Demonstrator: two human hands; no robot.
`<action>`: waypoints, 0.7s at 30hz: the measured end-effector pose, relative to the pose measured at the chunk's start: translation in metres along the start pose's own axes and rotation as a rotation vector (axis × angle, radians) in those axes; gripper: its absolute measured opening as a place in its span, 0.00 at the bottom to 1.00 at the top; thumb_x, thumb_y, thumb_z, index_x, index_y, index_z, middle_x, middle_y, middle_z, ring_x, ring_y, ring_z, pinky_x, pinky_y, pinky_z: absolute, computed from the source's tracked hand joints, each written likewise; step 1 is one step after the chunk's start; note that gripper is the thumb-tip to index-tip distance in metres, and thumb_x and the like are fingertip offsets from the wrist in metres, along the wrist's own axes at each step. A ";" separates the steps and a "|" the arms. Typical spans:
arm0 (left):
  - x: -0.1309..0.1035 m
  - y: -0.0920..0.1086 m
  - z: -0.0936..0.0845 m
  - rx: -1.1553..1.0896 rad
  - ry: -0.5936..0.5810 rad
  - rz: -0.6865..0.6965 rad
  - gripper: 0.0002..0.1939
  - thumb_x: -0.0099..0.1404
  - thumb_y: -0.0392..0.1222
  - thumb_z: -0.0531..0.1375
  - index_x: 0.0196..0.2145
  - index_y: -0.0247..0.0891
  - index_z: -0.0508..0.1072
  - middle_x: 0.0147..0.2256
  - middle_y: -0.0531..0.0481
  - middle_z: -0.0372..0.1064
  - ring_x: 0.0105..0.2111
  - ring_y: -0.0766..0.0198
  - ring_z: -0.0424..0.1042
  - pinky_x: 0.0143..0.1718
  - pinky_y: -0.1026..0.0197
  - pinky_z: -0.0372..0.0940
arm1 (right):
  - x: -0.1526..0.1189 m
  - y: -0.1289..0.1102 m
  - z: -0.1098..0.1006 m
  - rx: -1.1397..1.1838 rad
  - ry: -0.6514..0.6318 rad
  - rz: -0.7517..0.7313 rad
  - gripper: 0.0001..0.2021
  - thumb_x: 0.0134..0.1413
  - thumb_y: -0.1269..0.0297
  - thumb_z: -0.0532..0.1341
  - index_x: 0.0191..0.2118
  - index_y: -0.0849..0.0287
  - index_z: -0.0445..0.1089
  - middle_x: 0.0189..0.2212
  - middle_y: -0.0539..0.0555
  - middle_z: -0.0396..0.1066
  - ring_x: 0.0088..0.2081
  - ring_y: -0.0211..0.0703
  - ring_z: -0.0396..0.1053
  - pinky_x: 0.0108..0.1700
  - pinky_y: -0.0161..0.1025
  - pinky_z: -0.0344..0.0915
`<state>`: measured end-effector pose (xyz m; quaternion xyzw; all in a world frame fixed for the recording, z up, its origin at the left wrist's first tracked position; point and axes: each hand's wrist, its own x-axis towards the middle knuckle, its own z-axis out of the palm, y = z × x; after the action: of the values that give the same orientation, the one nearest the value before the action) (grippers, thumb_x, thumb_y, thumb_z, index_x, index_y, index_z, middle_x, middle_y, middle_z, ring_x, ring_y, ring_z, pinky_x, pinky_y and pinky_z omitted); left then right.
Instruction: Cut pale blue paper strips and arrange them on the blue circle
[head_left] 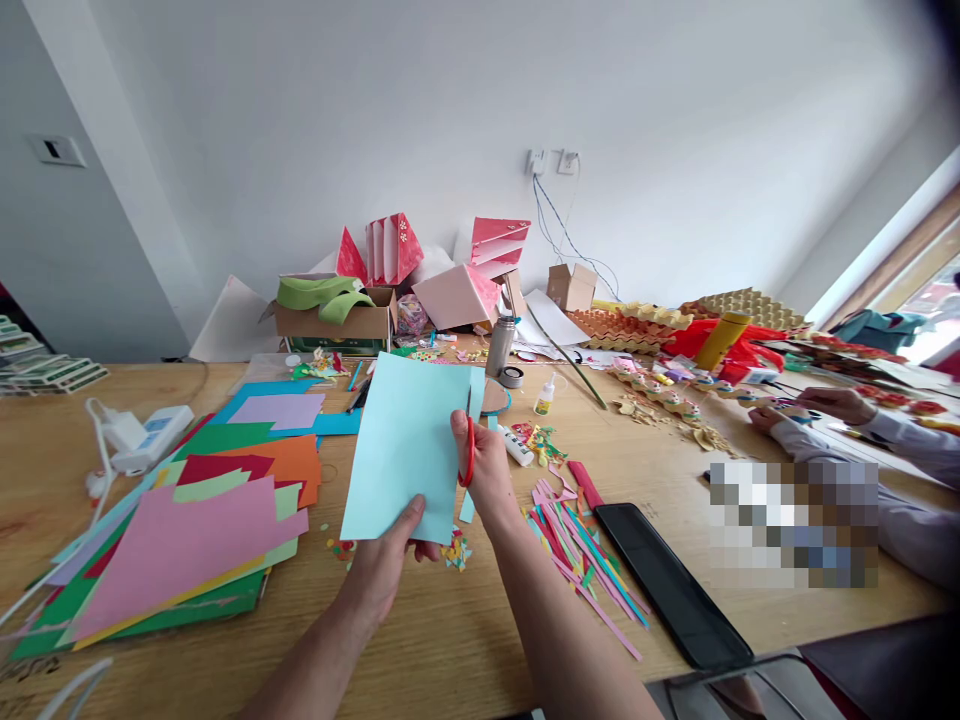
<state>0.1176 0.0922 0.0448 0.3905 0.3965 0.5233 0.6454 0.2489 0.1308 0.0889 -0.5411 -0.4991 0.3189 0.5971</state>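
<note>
A light blue sheet of paper (409,440) is held up over the table, tilted toward me. My left hand (390,560) pinches its lower edge, thumb on the front and fingers behind. In my right hand (486,470) is a pair of scissors (470,452) with red handles. Their blades point away from me and lie along the sheet's right side, where a narrow strip (478,385) stands partly apart at the top. Below the sheet, small coloured paper scraps (456,552) lie on the table.
Coloured paper sheets (187,540) are stacked at left. Thin paper strips (577,550) and a black tray-like object (671,585) lie at right. A glue bottle (546,398), a glue stick (516,446) and a thermos (501,348) stand or lie beyond. Another person's hands (832,405) work at far right.
</note>
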 end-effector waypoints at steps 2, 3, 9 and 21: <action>0.000 0.000 0.000 0.003 0.000 0.007 0.19 0.49 0.54 0.69 0.22 0.35 0.69 0.15 0.54 0.66 0.15 0.66 0.64 0.20 0.62 0.58 | 0.000 0.000 0.000 -0.005 -0.001 0.001 0.28 0.54 0.37 0.53 0.18 0.55 0.52 0.15 0.45 0.47 0.19 0.33 0.44 0.20 0.33 0.44; 0.000 0.000 0.000 0.005 -0.001 0.010 0.19 0.49 0.54 0.69 0.22 0.35 0.70 0.15 0.54 0.66 0.15 0.66 0.64 0.19 0.62 0.58 | 0.000 0.000 0.000 -0.009 -0.001 -0.001 0.28 0.54 0.36 0.52 0.18 0.55 0.52 0.15 0.45 0.47 0.19 0.33 0.44 0.20 0.34 0.44; 0.001 -0.004 -0.002 0.008 -0.005 0.014 0.19 0.50 0.53 0.69 0.21 0.35 0.70 0.16 0.53 0.66 0.16 0.66 0.64 0.20 0.62 0.58 | 0.001 0.003 -0.001 -0.013 0.002 -0.016 0.28 0.54 0.36 0.52 0.18 0.55 0.52 0.15 0.45 0.48 0.19 0.33 0.44 0.20 0.33 0.44; 0.000 -0.002 -0.002 0.013 -0.016 0.006 0.20 0.50 0.54 0.69 0.21 0.35 0.70 0.16 0.53 0.67 0.16 0.66 0.64 0.20 0.62 0.58 | 0.004 0.007 -0.002 -0.024 0.005 -0.009 0.28 0.54 0.37 0.54 0.19 0.55 0.51 0.15 0.44 0.47 0.19 0.33 0.44 0.20 0.33 0.42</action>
<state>0.1171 0.0924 0.0420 0.4000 0.3934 0.5194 0.6446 0.2529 0.1352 0.0828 -0.5467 -0.5039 0.3086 0.5933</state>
